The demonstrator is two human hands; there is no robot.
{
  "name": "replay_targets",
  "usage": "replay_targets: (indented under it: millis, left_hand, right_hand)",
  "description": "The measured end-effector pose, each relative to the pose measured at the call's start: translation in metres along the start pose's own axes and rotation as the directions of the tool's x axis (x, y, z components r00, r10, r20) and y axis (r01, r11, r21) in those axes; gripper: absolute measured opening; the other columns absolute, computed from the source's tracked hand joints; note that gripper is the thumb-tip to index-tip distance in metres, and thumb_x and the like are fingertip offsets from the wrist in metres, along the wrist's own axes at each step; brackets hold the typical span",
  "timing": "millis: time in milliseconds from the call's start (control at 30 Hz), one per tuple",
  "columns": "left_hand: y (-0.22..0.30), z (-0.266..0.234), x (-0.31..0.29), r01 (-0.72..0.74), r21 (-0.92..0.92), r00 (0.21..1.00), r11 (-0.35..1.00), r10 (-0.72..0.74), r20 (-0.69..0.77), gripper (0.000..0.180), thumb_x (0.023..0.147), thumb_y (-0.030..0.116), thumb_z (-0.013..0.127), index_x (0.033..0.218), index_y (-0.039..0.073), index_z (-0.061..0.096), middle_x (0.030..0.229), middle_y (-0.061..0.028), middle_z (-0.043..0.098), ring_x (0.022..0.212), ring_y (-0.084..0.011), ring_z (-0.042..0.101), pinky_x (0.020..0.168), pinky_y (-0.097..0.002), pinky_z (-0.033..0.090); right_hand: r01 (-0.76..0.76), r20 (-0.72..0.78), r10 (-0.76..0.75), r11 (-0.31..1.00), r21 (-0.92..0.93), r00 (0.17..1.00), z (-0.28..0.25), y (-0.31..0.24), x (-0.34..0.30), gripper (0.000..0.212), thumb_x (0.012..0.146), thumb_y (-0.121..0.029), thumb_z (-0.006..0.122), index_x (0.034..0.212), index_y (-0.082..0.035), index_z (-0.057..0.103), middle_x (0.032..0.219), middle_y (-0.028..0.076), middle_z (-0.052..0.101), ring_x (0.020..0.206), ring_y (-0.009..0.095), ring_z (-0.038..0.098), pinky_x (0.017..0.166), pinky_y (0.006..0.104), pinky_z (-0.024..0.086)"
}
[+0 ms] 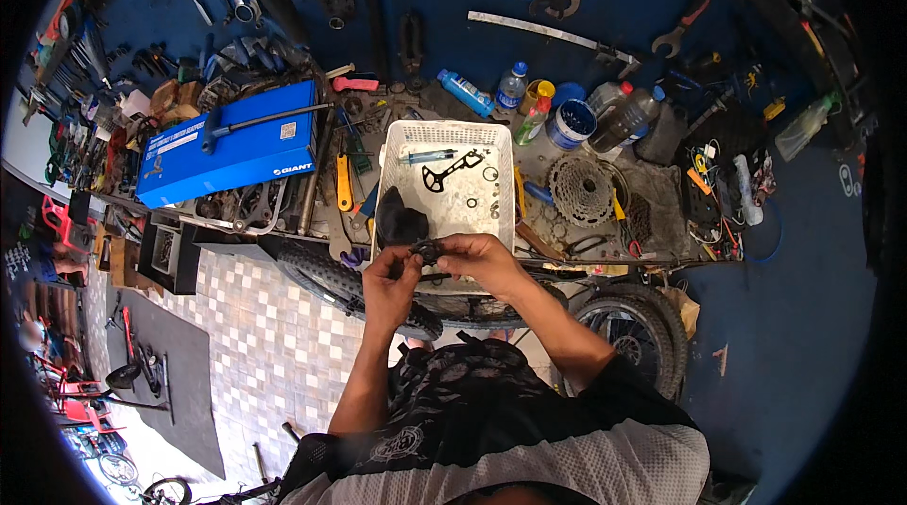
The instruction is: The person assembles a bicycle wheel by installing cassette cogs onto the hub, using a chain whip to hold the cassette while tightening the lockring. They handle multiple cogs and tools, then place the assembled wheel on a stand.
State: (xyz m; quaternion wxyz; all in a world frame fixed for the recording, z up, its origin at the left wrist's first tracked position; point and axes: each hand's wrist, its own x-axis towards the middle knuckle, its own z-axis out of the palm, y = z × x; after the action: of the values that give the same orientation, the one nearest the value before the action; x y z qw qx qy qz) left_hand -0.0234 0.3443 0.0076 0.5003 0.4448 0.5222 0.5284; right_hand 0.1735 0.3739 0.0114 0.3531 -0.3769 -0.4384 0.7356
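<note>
Near the front edge of a white plastic basket (389, 151), both my hands are closed on one small black bike part (430, 251). My left hand (391, 276) pinches its left side between thumb and fingers. From the right, my right hand (480, 261) grips the same part; the fingers hide much of its shape. A black cloth (401, 220) lies in the basket just beyond my left hand. Farther back in it are a black derailleur cage plate (452, 171), a syringe (427, 155) and several small rings (490, 174).
Right of the basket lies a bicycle cassette (579, 191), with bottles (512, 86) and a white tub (572, 124) behind. A blue box (255, 151) with a T-handle tool (213, 133) on it stands left. Tyres (354, 295) are below the bench edge.
</note>
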Motion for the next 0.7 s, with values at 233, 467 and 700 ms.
replay_targets:
  millis: [233, 467, 700]
  left_hand:
    - [-0.004, -0.005, -0.002, -0.054, 0.008, 0.998, 0.998, 0.054, 0.013, 0.009, 0.095, 0.006, 0.073, 0.099, -0.002, 0.072, 0.079, 0.006, 0.062, 0.072, -0.0012, 0.048, 0.063, -0.0197, 0.039]
    - [-0.004, -0.004, 0.009, 0.146, -0.209, 0.988, 0.967, -0.154, -0.018, 0.006, 0.094, 0.005, 0.074, 0.09, 0.001, 0.07, 0.079, 0.0077, 0.061, 0.072, -0.0004, 0.049, 0.062, -0.0189, 0.037]
    - [-0.009, -0.008, 0.012, 0.113, -0.309, 0.986, 0.944, -0.144, -0.08, 0.01, 0.097, 0.007, 0.073, 0.088, 0.005, 0.068, 0.075, 0.0083, 0.057, 0.061, 0.0003, 0.044, 0.054, -0.0192, 0.032]
  right_hand:
    - [0.087, 0.023, -0.084, 0.983, -0.164, 0.996, 0.004, -0.004, 0.005, 0.033, 0.096, -0.005, 0.073, 0.127, 0.001, 0.066, 0.105, 0.004, 0.073, 0.094, 0.008, 0.065, 0.082, 0.0256, 0.052]
    - [-0.062, -0.096, -0.111, 0.278, -0.959, 0.989, -0.055, -0.056, 0.05, 0.028, 0.088, -0.029, 0.08, 0.103, -0.005, 0.077, 0.114, 0.012, 0.074, 0.105, 0.029, 0.068, 0.091, 0.0436, 0.053]
    - [-0.177, -0.187, -0.048, -0.609, -0.773, 0.981, -0.076, -0.043, 0.094, 0.024, 0.078, -0.014, 0.076, 0.1, -0.007, 0.082, 0.124, 0.012, 0.068, 0.13, 0.031, 0.047, 0.117, 0.0491, 0.024]
